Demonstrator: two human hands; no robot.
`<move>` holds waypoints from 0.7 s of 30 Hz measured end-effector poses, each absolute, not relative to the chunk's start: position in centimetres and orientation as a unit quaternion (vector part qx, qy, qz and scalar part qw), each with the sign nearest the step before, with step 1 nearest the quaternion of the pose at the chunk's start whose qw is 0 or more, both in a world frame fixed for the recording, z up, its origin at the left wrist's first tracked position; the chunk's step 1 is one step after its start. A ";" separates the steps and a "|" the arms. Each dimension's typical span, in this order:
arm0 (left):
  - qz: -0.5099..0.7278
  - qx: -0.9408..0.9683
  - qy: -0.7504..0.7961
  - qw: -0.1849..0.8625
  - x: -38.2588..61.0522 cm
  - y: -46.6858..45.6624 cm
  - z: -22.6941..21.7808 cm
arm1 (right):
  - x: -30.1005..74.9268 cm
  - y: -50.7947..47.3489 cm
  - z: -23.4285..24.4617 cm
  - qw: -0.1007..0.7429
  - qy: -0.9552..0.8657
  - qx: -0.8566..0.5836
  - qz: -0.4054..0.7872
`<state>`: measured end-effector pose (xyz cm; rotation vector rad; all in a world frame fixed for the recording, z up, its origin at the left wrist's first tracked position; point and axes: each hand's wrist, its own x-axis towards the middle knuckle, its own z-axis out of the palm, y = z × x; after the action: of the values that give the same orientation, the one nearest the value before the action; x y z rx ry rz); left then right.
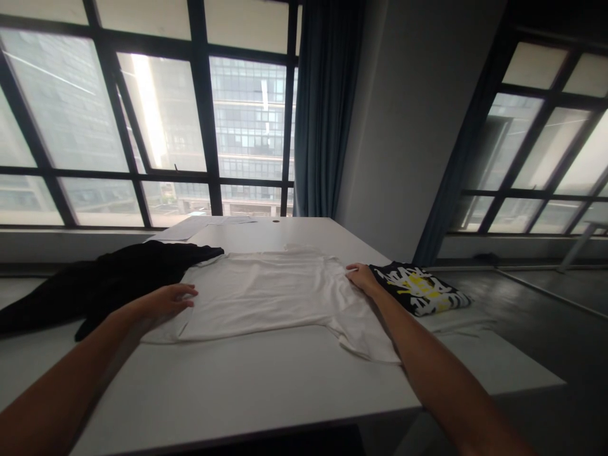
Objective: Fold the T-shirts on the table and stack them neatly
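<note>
A white T-shirt (266, 288) lies spread sideways over the white table, with soft wrinkles across it. One sleeve reaches toward the near right edge of the table. My left hand (168, 303) rests at the shirt's left end, its fingers stretched and a little apart. At the right end, my right hand (365, 278) has its fingertips closed on the shirt's fabric near the far corner. Part of the cloth behind my right forearm is hidden.
To the left lies a black garment (128, 275). A folded black garment with white and yellow print (422, 290) sits at the right. Papers (178, 231) lie on the far left of the white table (266, 386). Windows and a blue curtain (325, 114) stand beyond.
</note>
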<state>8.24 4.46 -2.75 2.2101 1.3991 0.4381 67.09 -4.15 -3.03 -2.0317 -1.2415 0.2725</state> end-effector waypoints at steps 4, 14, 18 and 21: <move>0.146 0.821 0.498 0.238 8.3 4.0 -2.5 | 66.9 -4.6 -2.5 0.370 -0.507 -0.778 0.032; 0.080 0.851 0.473 0.216 6.8 2.2 0.6 | 64.7 -5.4 -2.2 0.099 -0.629 -0.760 -0.127; 0.063 0.847 0.480 0.218 7.0 1.2 1.7 | 64.9 -5.2 -2.8 0.087 -0.673 -0.734 -0.030; 0.052 0.850 0.482 0.205 6.9 1.1 1.7 | 65.3 -5.5 -3.2 0.075 -0.669 -0.739 0.012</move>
<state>6.92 1.07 1.68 2.3691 1.3449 0.1442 65.26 -5.50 -3.22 -2.2166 -2.0070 0.0363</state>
